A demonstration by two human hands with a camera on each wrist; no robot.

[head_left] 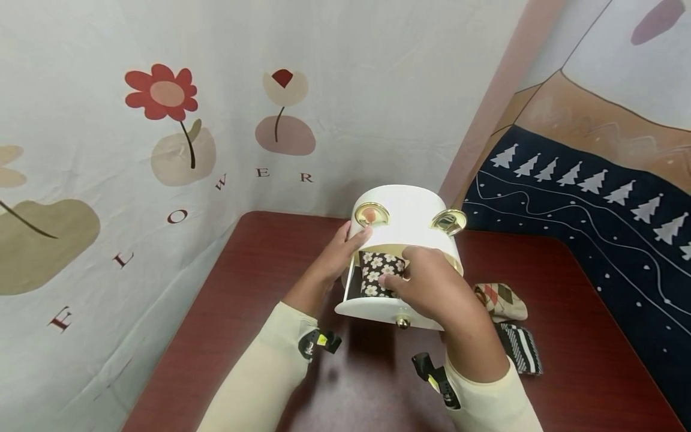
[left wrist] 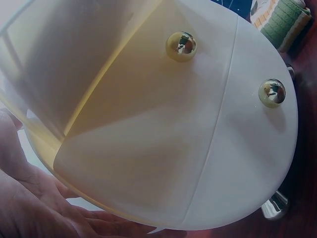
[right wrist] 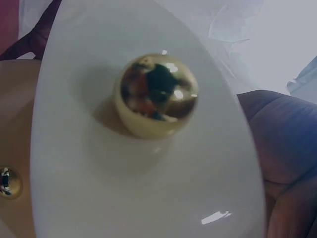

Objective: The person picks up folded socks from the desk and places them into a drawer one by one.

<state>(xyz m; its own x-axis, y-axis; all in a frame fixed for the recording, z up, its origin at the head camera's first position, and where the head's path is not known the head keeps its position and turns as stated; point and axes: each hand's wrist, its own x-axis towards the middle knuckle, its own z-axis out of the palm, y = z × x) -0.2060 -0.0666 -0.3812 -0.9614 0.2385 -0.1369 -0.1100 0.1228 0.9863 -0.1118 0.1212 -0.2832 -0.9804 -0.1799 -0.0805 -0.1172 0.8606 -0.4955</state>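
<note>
A white rounded drawer box (head_left: 407, 207) with gold ear-like rings stands on the table, its upper drawer (head_left: 367, 308) pulled out. In that drawer is a folded black floral cloth (head_left: 372, 273) with white flowers. My right hand (head_left: 434, 282) reaches over the drawer front and pinches the cloth's right edge, thumb on its face; other fingertips are hidden. My left hand (head_left: 337, 258) holds the box's left side, thumb near the left ring. In the left wrist view, the left fingers (left wrist: 99, 220) lie along its side. A gold knob (right wrist: 156, 96) fills the right wrist view's middle.
Right of the box lie a folded argyle cloth (head_left: 502, 302) and a black-and-white striped cloth (head_left: 519, 349). A green rolled knit piece (left wrist: 285, 22) shows in the left wrist view. Lower drawer fronts (left wrist: 148, 163) sit closed. Printed fabric (head_left: 378, 90) hangs behind the red-brown table (head_left: 216, 336).
</note>
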